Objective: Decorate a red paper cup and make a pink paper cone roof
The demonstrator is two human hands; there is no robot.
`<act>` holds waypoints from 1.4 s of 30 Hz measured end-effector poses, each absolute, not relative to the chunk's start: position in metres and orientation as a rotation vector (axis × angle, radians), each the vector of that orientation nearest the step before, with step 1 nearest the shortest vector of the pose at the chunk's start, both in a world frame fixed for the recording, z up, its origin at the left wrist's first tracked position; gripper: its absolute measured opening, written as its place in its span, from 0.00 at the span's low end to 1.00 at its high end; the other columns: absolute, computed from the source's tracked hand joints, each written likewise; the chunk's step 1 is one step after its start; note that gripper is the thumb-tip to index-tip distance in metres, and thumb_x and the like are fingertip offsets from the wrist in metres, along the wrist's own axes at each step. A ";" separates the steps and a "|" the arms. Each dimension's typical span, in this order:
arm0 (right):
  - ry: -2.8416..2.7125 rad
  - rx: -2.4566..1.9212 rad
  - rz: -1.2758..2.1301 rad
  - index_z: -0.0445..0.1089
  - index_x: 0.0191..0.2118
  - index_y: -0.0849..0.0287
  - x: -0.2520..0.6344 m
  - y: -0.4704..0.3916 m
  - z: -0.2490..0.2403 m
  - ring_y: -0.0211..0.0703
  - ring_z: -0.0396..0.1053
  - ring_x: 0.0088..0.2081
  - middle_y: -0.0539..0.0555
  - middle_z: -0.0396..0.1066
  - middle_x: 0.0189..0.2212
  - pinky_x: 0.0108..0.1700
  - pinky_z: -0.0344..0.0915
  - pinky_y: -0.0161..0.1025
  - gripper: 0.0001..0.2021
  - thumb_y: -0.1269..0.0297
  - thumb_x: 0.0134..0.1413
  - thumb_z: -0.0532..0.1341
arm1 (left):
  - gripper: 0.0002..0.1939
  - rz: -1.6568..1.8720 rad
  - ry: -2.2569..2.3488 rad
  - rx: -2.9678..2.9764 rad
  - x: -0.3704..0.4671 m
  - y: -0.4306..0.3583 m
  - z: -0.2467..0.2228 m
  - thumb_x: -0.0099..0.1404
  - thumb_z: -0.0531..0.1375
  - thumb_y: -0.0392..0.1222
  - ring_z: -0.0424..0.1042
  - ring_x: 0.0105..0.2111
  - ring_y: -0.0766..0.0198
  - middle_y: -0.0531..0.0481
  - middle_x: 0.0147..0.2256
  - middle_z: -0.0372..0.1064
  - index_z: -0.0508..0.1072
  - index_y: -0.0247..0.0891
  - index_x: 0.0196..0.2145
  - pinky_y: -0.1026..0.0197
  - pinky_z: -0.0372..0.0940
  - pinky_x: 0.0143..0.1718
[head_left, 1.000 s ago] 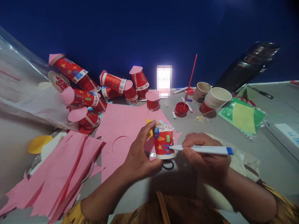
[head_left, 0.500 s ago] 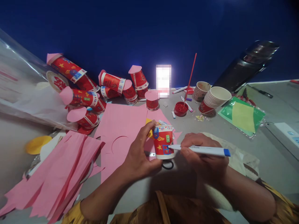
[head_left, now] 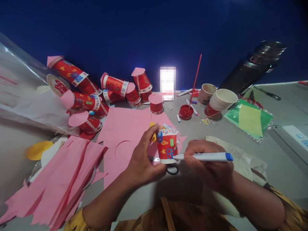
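Observation:
In the head view, a red paper cup [head_left: 166, 144] with a gold star, a green label and blue drawn lines is gripped at rim and base by my left hand [head_left: 141, 154]. My right hand [head_left: 207, 163] is closed around a white marker with a blue end [head_left: 209, 156]. The marker's tip touches the cup's lower right side, at the blue lines. Below the cup show the black handle loop of scissors [head_left: 172, 169] and pink paper [head_left: 125, 128] lying flat.
Several cup figures with pink tops [head_left: 141, 80] stand at the back left. Cut pink sheets [head_left: 55, 183] lie left. A red paint pot [head_left: 185, 112] holds a stick. Stacked paper cups [head_left: 220, 102], a dark flask [head_left: 252, 67] and a green packet [head_left: 249, 118] are on the right.
The marker's tip has moved slightly down on the cup, and the blue lines there look fuller. My right hand has shifted a little down and left. My left hand keeps its hold.

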State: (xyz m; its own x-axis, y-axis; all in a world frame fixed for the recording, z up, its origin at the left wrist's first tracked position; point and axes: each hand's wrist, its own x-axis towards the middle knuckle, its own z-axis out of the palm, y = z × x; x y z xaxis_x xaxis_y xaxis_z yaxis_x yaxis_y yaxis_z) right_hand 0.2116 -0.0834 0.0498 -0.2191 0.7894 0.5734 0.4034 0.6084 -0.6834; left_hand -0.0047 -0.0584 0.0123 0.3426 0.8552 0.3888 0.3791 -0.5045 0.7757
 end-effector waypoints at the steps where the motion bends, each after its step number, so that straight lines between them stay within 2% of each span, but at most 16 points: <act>1: -1.838 -0.956 0.487 0.69 0.30 0.57 0.211 -0.083 0.050 0.37 0.69 0.20 0.49 0.72 0.20 0.25 0.62 0.34 0.07 0.72 0.60 0.59 | 0.48 1.087 1.077 2.039 -0.005 -0.059 0.012 0.57 0.68 0.36 0.64 0.66 0.44 0.41 0.67 0.60 0.52 0.47 0.70 0.40 0.63 0.67; 11: -1.806 -0.955 0.546 0.69 0.30 0.57 0.213 -0.084 0.048 0.36 0.68 0.21 0.48 0.72 0.21 0.24 0.63 0.34 0.07 0.72 0.59 0.60 | 0.47 1.088 1.072 2.034 -0.005 -0.057 0.010 0.58 0.66 0.35 0.64 0.66 0.45 0.41 0.67 0.60 0.52 0.47 0.70 0.41 0.63 0.67; 18: -1.662 -1.020 0.410 0.71 0.31 0.56 0.210 -0.082 0.042 0.36 0.73 0.24 0.47 0.76 0.25 0.29 0.68 0.32 0.06 0.74 0.57 0.62 | 0.48 1.071 1.053 2.019 -0.005 -0.058 0.014 0.57 0.67 0.34 0.64 0.66 0.45 0.41 0.67 0.60 0.52 0.47 0.71 0.42 0.64 0.66; 25: -1.727 -1.040 0.383 0.71 0.30 0.56 0.210 -0.081 0.048 0.36 0.74 0.24 0.47 0.76 0.24 0.29 0.69 0.31 0.07 0.73 0.58 0.61 | 0.48 1.075 1.045 2.014 -0.004 -0.060 0.017 0.57 0.66 0.33 0.66 0.65 0.47 0.42 0.66 0.61 0.52 0.48 0.71 0.43 0.65 0.65; 37: -1.651 -1.056 0.511 0.72 0.28 0.57 0.210 -0.080 0.046 0.35 0.70 0.21 0.47 0.74 0.22 0.25 0.65 0.32 0.07 0.73 0.55 0.63 | 0.48 1.088 1.044 2.041 -0.005 -0.058 0.014 0.56 0.68 0.34 0.65 0.65 0.45 0.41 0.66 0.61 0.53 0.48 0.70 0.42 0.65 0.65; 42: -1.526 -1.016 0.588 0.74 0.33 0.56 0.215 -0.082 0.036 0.35 0.72 0.25 0.47 0.75 0.27 0.28 0.68 0.31 0.06 0.73 0.58 0.64 | 0.48 1.116 1.034 2.062 -0.005 -0.056 0.012 0.57 0.66 0.34 0.65 0.65 0.45 0.41 0.66 0.60 0.52 0.47 0.71 0.41 0.64 0.65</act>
State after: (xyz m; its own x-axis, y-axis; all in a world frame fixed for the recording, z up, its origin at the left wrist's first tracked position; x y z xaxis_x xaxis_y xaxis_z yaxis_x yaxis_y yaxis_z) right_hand 0.2151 -0.0825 0.0358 0.0283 0.8500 0.5261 0.2767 0.4991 -0.8212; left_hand -0.0046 -0.0560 0.0119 0.3526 0.8347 0.4231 0.3579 -0.5381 0.7631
